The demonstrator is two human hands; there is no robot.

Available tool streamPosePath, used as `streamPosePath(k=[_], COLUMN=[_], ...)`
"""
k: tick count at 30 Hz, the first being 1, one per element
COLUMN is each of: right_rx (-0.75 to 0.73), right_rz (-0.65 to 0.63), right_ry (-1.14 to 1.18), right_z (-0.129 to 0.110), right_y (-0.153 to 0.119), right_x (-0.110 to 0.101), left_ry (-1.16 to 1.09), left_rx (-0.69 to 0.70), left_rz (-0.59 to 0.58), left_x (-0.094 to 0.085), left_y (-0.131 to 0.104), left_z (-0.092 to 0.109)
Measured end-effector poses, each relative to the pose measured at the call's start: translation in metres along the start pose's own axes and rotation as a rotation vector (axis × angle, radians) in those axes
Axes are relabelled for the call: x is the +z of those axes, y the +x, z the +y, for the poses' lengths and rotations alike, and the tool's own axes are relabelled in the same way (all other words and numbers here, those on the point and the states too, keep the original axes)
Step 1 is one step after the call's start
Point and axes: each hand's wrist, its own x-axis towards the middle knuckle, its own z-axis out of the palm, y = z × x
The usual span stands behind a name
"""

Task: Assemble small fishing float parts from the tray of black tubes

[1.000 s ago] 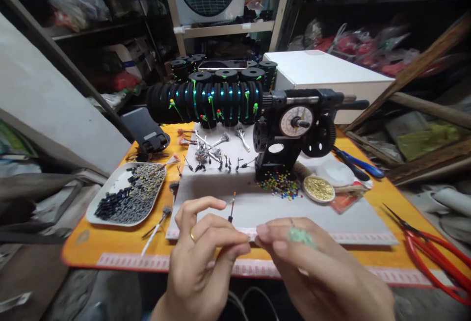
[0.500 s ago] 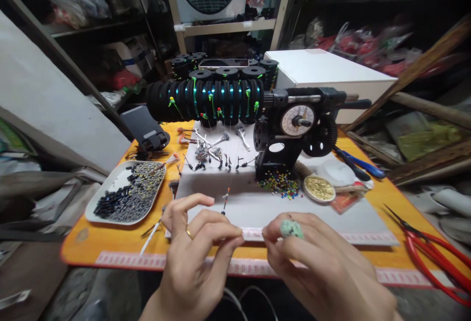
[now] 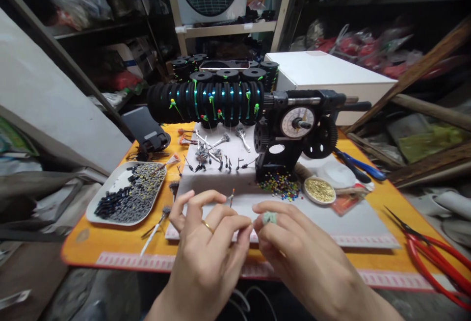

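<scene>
My left hand point(image 3: 213, 245), with a gold ring, pinches thumb and forefinger together above the front edge of the white board point(image 3: 206, 191). Close against it, my right hand point(image 3: 305, 247) has its thumb and fingers pressed together, with a pale green wrap point(image 3: 270, 218) on one finger. Whatever lies between the fingertips is too fine or hidden to make out. Just behind the left fingers stands a thin orange-tipped stick point(image 3: 232, 196), like a small fishing float. Beyond it, a row of black foam spools point(image 3: 206, 100) wound with line sits on a black winding machine point(image 3: 277, 139) with a dial.
A white tray point(image 3: 127, 217) of grey and black small parts is at left. Colourful beads point(image 3: 281, 186), a dish of gold bits point(image 3: 320, 191) and blue-handled pliers point(image 3: 362, 164) lie right. Red-handled scissors point(image 3: 415, 247) rest at the right edge. Behind stands a white box point(image 3: 327, 70).
My hands have come together, the right moving left and the left slightly right, so their fingertips now nearly touch. The orange-tipped stick has shifted a little to the right.
</scene>
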Motion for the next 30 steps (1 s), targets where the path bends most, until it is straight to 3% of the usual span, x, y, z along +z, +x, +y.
streamPosePath(k=[5,7,10,14,19,23,28,30], right_rx=[0.102,0.136,0.093,0.069,0.27,0.36,0.32,0.211], right_rz=[-0.09,-0.069,-0.007,-0.034,0.222,0.182,0.214,0.262], right_ry=[0.18,0.232,0.263,0.298,0.468,0.395,0.303,0.166], right_z=[0.0,0.0,0.001,0.002,-0.005,-0.014,-0.021,-0.02], right_y=[-0.008,-0.01,-0.009,-0.007,-0.004,0.01,0.022,0.02], right_x=[-0.003,-0.005,-0.008,-0.009,0.002,0.007,0.009,0.01], left_ry=[-0.212,-0.257,-0.283,-0.355,-0.654,-0.846,-0.762,-0.707], left_rx=[-0.112,-0.119,-0.154,-0.181,-0.434,-0.594,-0.569,-0.525], left_rz=[0.004,0.016,0.012,-0.034,-0.017,0.045,0.073,0.049], left_x=[0.0,-0.001,-0.003,-0.005,-0.002,0.002,0.003,0.001], left_y=[-0.002,-0.003,-0.003,-0.003,-0.007,-0.009,-0.01,-0.01], left_z=[0.002,0.003,0.004,0.004,0.003,0.004,0.004,0.004])
